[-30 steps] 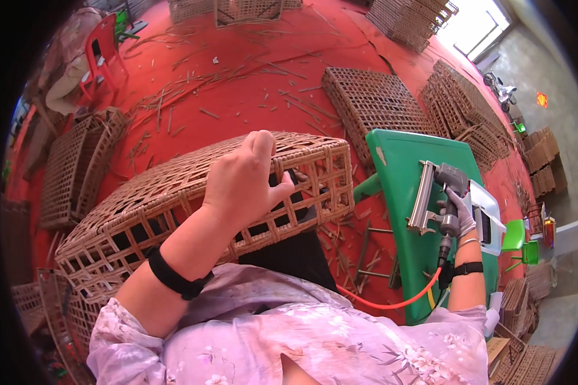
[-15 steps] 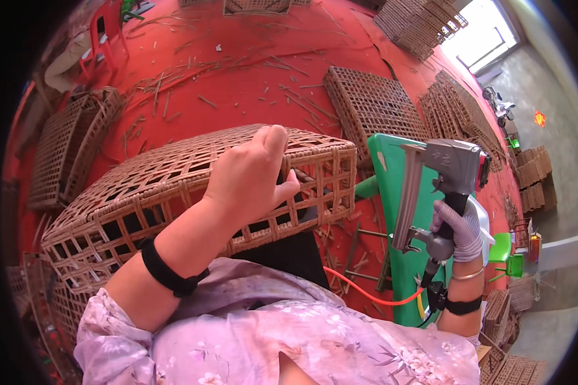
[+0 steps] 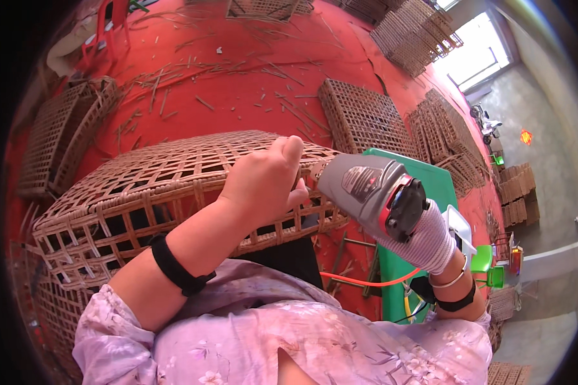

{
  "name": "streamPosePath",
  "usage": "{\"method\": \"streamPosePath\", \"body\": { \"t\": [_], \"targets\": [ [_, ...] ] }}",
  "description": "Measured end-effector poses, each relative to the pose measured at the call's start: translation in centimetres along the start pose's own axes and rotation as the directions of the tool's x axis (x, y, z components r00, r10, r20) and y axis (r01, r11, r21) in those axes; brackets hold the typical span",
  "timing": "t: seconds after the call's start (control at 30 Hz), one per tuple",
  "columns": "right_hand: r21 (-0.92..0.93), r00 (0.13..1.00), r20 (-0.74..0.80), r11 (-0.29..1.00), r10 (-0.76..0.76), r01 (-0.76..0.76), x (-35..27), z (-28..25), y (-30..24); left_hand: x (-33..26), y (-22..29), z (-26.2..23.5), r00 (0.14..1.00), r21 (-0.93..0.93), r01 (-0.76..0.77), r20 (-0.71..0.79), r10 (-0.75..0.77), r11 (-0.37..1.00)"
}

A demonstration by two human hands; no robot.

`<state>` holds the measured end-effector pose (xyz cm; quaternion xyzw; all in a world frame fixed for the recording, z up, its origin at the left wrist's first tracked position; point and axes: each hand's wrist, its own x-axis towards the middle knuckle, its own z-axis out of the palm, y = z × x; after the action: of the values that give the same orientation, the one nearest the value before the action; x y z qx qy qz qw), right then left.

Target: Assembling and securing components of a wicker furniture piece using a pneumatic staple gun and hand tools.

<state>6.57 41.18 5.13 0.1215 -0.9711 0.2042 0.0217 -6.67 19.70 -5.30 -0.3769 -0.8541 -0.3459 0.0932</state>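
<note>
A brown woven rattan basket frame [image 3: 135, 197] lies across my lap, its open-grid side facing up. My bare left hand [image 3: 260, 179] is closed on its upper edge near the right corner, the thumb along the side; the fingers' far side is hidden. My right hand [image 3: 430, 244], in a whitish knit glove, is wrapped round the handle of a grey pneumatic nail gun [image 3: 366, 192]. The gun's nose reaches the basket edge just right of my left hand. Whether it touches cannot be seen clearly.
A green table [image 3: 440, 186] stands at my right, with an orange air hose [image 3: 366, 281] running in front. More woven frames [image 3: 366, 115] are stacked on the red floor [image 3: 237, 102], amid scattered cane offcuts. A red chair [image 3: 112, 29] is far left.
The nail gun has swung left and tipped from upright beside the green table to the basket edge. My left hand has shifted slightly right and down, still on the basket.
</note>
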Motion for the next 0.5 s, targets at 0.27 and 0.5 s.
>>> {"method": "streamPosePath", "body": {
  "t": [0.27,0.5],
  "targets": [
    [0.026,1.0,0.003,1.0,0.011,-0.011,0.75,0.53,-0.44,0.06,-0.18,0.06,1.0,-0.026,-0.02,0.008,0.021,0.999],
    [0.052,0.999,0.027,0.998,0.035,-0.037,0.66,0.69,-0.2,0.04,-0.23,0.1,1.0,-0.011,-0.024,-0.005,0.024,1.0]
  ]
}}
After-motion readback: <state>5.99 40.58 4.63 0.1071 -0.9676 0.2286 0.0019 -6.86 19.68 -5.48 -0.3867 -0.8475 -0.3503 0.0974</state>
